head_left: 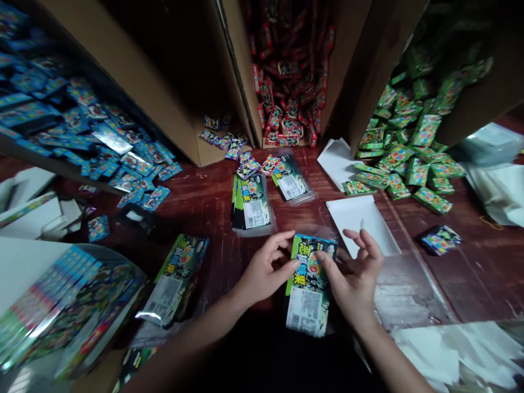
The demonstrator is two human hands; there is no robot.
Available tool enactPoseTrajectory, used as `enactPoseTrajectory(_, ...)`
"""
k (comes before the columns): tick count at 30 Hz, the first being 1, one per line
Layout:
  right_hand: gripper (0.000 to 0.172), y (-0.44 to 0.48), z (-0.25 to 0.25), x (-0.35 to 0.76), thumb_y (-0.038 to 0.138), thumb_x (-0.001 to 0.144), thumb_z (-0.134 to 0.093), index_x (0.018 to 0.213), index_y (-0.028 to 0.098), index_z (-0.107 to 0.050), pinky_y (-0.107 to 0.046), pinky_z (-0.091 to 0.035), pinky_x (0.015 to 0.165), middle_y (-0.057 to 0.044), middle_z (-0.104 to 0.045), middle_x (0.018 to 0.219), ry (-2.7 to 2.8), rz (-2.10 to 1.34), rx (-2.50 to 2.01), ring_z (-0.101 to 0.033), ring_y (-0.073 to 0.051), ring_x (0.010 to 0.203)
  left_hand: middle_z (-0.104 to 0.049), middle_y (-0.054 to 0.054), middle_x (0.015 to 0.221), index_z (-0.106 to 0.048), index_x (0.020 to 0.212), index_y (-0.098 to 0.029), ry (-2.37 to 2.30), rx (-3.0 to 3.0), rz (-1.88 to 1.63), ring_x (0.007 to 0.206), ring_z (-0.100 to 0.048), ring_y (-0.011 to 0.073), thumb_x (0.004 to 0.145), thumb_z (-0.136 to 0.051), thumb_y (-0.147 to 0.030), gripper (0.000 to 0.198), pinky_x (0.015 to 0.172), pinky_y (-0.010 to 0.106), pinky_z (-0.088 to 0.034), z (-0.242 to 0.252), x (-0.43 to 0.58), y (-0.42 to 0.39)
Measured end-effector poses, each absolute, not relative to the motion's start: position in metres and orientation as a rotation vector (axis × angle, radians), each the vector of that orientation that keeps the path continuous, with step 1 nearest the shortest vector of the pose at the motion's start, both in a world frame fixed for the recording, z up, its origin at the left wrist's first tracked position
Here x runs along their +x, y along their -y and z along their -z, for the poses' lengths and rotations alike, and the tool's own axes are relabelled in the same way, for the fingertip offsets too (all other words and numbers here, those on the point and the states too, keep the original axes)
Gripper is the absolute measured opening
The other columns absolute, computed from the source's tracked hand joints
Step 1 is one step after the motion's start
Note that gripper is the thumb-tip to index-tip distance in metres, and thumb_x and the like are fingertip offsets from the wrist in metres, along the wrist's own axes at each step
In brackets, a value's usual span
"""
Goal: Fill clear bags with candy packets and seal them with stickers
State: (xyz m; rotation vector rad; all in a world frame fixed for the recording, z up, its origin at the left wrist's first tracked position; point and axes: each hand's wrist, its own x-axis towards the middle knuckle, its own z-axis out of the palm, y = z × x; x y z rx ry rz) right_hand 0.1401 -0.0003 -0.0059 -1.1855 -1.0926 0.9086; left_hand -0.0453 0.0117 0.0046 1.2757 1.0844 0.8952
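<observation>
Blue packets spilled over the dark red table at left. My left hand pinched the pack at the near edge; my right hand, fingers spread, only touched it. Green packets lay rightward.

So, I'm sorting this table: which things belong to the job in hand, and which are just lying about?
In hand: printed pack, left hand, right hand, bagged packs, clear bags.
Lying about: blue packets, red packets, white sheets.
</observation>
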Motion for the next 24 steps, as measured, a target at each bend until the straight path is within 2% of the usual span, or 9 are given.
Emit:
enactPoseTrajectory(2,0.065,0.008,0.014,0.135,0.026,0.086,-0.071,0.139,0.038,-0.035,-0.037,-0.059,0.086,-0.008,-0.048,0.135,1.048,-0.871,-1.239,-0.065,-0.019,0.102,-0.057,0.005,0.110,-0.044,0.139,-0.025,-1.049,1.299,-0.824,0.085,-0.063,0.0135,0.090,-0.065,-0.025,0.053,0.078,0.029,-0.054,-0.003,-0.047,-0.013)
enactPoseTrajectory(5,0.064,0.014,0.023,0.138,0.029,0.090,-0.066,0.142,0.036,-0.031,-0.037,-0.057,0.085,-0.007,-0.055,0.120,1.093,-0.967,-1.253,-0.064,-0.019,0.101,-0.060,0.004,0.107,-0.050,0.125,-0.022,-1.050,1.314,-0.751,0.087,-0.063,0.0145,0.089,-0.066,-0.024,0.040,0.077,0.028,-0.053,-0.002,-0.054,-0.015)
enactPoseTrajectory(9,0.055,0.010,0.023,0.155,0.026,0.095,-0.060,0.144,0.032,-0.034,-0.032,-0.056,0.082,-0.003,-0.058,0.103,1.249,-1.096,-1.189,-0.063,-0.016,0.091,-0.065,0.007,0.113,-0.060,0.098,-0.017,-1.074,1.383,-0.795,0.105,-0.062,0.0182,0.093,-0.060,-0.026,0.010,0.095,0.034,-0.049,-0.005,-0.054,-0.024)
enactPoseTrajectory(11,0.060,0.006,0.021,0.161,0.024,0.095,-0.061,0.146,0.035,-0.033,-0.032,-0.055,0.084,-0.004,-0.056,0.110,1.276,-1.088,-1.174,-0.061,-0.016,0.094,-0.067,0.008,0.114,-0.060,0.095,-0.016,-1.069,1.329,-0.852,0.108,-0.063,0.0187,0.093,-0.061,-0.026,0.010,0.098,0.036,-0.048,-0.005,-0.051,-0.027)
enactPoseTrajectory(14,0.078,0.003,0.018,0.163,0.023,0.094,-0.063,0.155,0.040,-0.018,-0.033,-0.053,0.092,-0.006,-0.052,0.127,1.227,-1.123,-1.159,-0.061,-0.015,0.102,-0.070,0.006,0.104,-0.057,0.111,-0.017,-1.095,1.242,-0.937,0.100,-0.066,0.0176,0.090,-0.065,-0.024,0.024,0.092,0.035,-0.051,-0.006,-0.046,-0.029)
enactPoseTrajectory(16,0.083,0.001,0.014,0.164,0.023,0.093,-0.064,0.157,0.040,-0.014,-0.032,-0.053,0.092,-0.004,-0.057,0.118,1.208,-1.188,-1.133,-0.062,-0.014,0.100,-0.070,0.006,0.104,-0.057,0.120,-0.018,-1.106,1.257,-0.936,0.100,-0.066,0.0175,0.089,-0.066,-0.023,0.033,0.093,0.034,-0.051,-0.009,-0.046,-0.029)
enactPoseTrajectory(19,0.079,-0.001,0.007,0.167,0.023,0.090,-0.068,0.155,0.037,-0.025,-0.028,-0.054,0.088,0.001,-0.059,0.096,1.216,-1.236,-1.106,-0.062,-0.013,0.090,-0.071,0.007,0.104,-0.067,0.105,-0.016,-1.112,1.339,-0.830,0.098,-0.066,0.0176,0.091,-0.065,-0.027,0.018,0.091,0.033,-0.050,-0.016,-0.047,-0.030)
enactPoseTrajectory(21,0.074,-0.003,0.001,0.169,0.025,0.090,-0.069,0.152,0.036,-0.031,-0.027,-0.054,0.084,0.001,-0.059,0.092,1.232,-1.251,-1.123,-0.061,-0.013,0.085,-0.072,0.007,0.103,-0.070,0.091,-0.015,-1.128,1.375,-0.793,0.096,-0.066,0.0175,0.092,-0.063,-0.030,0.016,0.089,0.032,-0.050,-0.021,-0.046,-0.031)
enactPoseTrajectory(24,0.075,-0.008,-0.007,0.170,0.027,0.088,-0.071,0.151,0.036,-0.031,-0.024,-0.053,0.076,0.003,-0.060,0.090,1.220,-1.303,-1.156,-0.060,-0.011,0.079,-0.073,0.006,0.098,-0.069,0.089,-0.015,-1.171,1.361,-0.769,0.091,-0.066,0.0168,0.090,-0.065,-0.030,0.015,0.086,0.031,-0.051,-0.026,-0.043,-0.034)
